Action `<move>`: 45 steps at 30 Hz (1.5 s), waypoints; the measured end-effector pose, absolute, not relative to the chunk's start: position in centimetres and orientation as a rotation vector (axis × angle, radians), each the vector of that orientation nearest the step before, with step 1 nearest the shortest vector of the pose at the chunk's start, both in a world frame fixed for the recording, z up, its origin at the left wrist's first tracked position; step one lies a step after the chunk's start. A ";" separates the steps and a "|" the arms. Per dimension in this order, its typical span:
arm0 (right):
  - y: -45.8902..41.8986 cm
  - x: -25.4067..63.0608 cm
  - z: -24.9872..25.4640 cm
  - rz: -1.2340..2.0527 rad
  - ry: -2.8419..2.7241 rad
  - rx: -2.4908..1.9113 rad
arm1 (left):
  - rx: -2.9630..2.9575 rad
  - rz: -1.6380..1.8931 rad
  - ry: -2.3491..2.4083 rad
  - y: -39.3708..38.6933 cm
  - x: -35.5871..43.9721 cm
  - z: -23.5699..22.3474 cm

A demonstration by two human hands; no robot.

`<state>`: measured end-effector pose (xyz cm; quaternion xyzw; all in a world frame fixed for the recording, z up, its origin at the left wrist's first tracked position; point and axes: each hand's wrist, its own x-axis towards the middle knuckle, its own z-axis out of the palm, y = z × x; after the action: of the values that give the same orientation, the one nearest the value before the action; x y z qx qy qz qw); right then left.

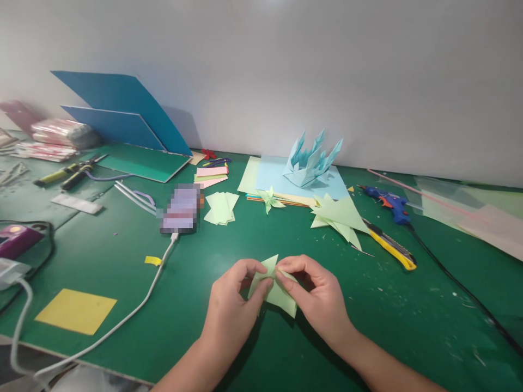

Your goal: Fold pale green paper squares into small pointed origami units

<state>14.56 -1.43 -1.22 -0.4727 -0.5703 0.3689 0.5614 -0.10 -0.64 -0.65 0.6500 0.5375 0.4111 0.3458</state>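
Note:
My left hand (231, 305) and my right hand (316, 296) meet over the green mat (122, 256), near its front edge. Both pinch a small light green folded paper piece (278, 294) with pointed flaps. The thumb and forefinger of each hand close on the paper's upper middle. Beyond my hands lie a finished small green folded flower (270, 199), a stack of light green squares (221, 208) and several pointed green folded pieces (339, 218).
A light blue folded crown shape (312, 160) sits on pastel sheets. A yellow utility knife (392, 247) and blue glue gun (388, 202) lie right. A phone (182, 209) with white cable is left of centre, a yellow square (75, 311) front left, blue boards (122, 109) lean at the wall.

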 end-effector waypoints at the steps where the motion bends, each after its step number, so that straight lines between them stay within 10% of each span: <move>1: -1.4 14.6 -1.2 0.866 -1.349 -1.111 | 1.700 1.066 1.399 -0.7 -0.1 -0.6; 45: -1.9 14.4 -2.1 0.700 -1.459 -1.083 | 1.202 1.125 1.254 -0.1 0.4 -0.2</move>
<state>14.37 -1.89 -2.12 -0.4599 -0.6196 0.2972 0.5624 0.41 -0.15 -0.18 0.4994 0.5209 0.4672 0.5108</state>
